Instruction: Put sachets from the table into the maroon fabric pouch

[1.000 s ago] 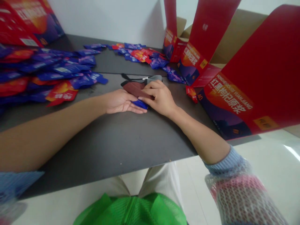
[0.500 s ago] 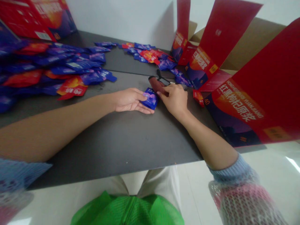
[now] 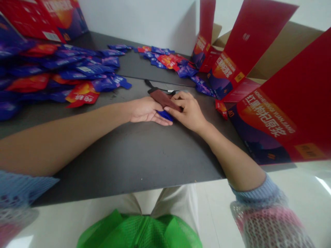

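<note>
The left hand point(image 3: 148, 112) is lying palm up just above the bench point(image 3: 155, 155), its fingers stretching out nearly straight and close together beneath a blue packet point(image 3: 167, 116), which they are supporting between the two hands. The left thumb appears to be pressing the packet from above, though the cover over it is making that hard to see. The right hand point(image 3: 190, 108) is curling its fingers and thumb around a brown cloth point(image 3: 164, 98), gripping it and laying it across the packet, so that only the packet's lower edge is showing. A black strap point(image 3: 149, 83) is sticking out behind the cloth. Half a second ago the cloth was sitting to the right of the packet and the printed face was showing; now the cloth is covering most of that face, and the right hand is reaching closer to the left one. To the left, a heap of blue and red packets point(image 3: 88, 70) is spreading over the bench; more packets point(image 3: 168, 60) are lying along the back, while open red boxes point(image 3: 269, 113) are standing on the right.
</note>
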`<state>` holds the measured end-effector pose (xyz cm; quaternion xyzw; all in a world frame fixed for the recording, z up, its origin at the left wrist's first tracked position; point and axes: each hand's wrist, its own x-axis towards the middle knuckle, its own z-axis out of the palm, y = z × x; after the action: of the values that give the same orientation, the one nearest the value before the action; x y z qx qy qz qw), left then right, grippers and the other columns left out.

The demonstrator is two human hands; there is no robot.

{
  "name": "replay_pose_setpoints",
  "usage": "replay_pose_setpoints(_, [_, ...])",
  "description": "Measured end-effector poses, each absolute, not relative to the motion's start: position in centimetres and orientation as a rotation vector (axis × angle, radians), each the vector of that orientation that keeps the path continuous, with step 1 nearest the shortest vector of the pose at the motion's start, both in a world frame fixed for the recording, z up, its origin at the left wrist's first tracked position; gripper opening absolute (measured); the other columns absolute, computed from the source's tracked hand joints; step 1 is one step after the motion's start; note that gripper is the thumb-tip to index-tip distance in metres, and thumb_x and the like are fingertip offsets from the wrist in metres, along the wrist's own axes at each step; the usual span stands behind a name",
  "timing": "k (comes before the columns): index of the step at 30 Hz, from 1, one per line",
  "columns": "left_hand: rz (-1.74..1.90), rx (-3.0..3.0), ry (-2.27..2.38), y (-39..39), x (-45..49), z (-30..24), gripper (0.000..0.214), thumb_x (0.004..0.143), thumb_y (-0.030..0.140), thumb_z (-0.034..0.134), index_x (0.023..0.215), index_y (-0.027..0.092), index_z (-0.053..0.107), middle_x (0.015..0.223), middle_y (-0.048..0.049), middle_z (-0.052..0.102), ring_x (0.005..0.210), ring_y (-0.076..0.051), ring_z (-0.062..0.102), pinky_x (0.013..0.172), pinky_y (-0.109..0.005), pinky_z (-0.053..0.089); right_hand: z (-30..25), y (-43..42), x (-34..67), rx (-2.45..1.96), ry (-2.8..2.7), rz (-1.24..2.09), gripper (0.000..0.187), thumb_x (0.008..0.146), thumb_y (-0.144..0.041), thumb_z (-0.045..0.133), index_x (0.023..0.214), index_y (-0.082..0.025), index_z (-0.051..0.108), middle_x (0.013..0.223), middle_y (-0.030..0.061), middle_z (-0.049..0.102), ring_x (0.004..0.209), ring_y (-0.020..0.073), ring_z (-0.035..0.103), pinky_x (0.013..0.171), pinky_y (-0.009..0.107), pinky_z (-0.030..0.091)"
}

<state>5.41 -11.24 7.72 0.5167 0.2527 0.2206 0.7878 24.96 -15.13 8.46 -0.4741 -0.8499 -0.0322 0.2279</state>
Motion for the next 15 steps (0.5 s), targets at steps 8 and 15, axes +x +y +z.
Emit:
replay_pose_setpoints(8, [0.457, 1.084, 0.629, -11.02, 5.33, 7.83, 0.021, 0.096, 0.002, 0.044, 0.114, -0.002, 0.054, 0.086, -0.0198, 0.076, 0.083, -0.031, 0.078, 0.099, -0.056, 0.053, 8.43, -14.85, 25.75, -1.621, -2.2, -0.198, 0.035, 0.095, -0.048, 0.057, 0.109, -0.025, 0.079, 0.108, 0.0111, 0.068, 0.104, 0.0321, 0.056, 0.088, 0.049, 0.046])
replay_pose_setpoints(15, [0.464, 1.107, 0.64, -11.32, 5.38, 8.05, 0.019, 0.098, 0.003, 0.043, 0.112, 0.0, 0.055, 0.085, -0.0175, 0.076, 0.083, -0.03, 0.078, 0.099, -0.055, 0.053, 8.8, -15.32, 25.42, -1.707, -2.199, -0.236, 0.035, 0.097, -0.049, 0.055, 0.109, -0.025, 0.078, 0.113, 0.0129, 0.067, 0.109, 0.0341, 0.054, 0.085, 0.05, 0.046])
